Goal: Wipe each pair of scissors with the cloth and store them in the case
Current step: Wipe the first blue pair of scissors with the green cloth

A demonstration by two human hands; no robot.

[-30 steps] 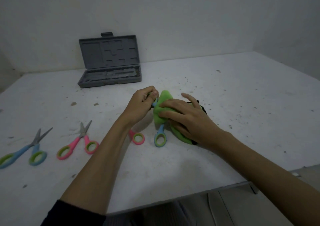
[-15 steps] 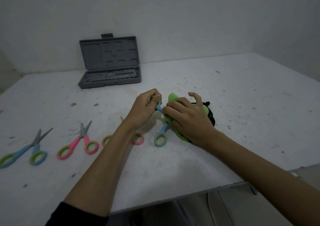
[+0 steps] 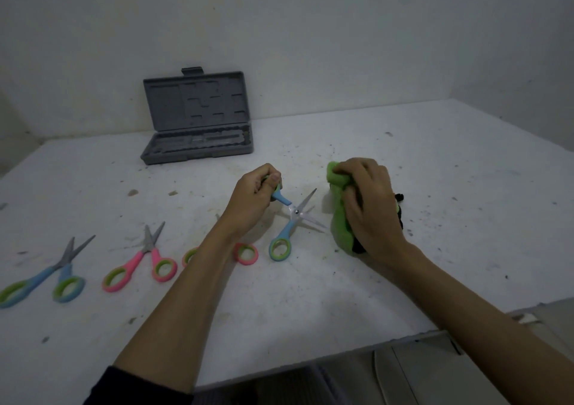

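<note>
Head view: the blue scissors (image 3: pixel 290 218) lie mid-bench with blades spread, the left hand (image 3: pixel 253 198) pinching the far handle loop while the right hand (image 3: pixel 369 206) clutches the bunched green cloth (image 3: pixel 337 221) just right of the blade tips. The wiping of this pair seems about finished, so the next move calls for carrying it far-left to the open grey case (image 3: pixel 198 119). Two pairs wait left, a pink pair (image 3: pixel 245 253) hides under the forearm, and the bench (image 3: pixel 435 162) offers bare room rightward.

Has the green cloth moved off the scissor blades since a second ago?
Yes. The green cloth, gripped by the right hand, has shifted right, away from the blue scissors and the case.
</note>
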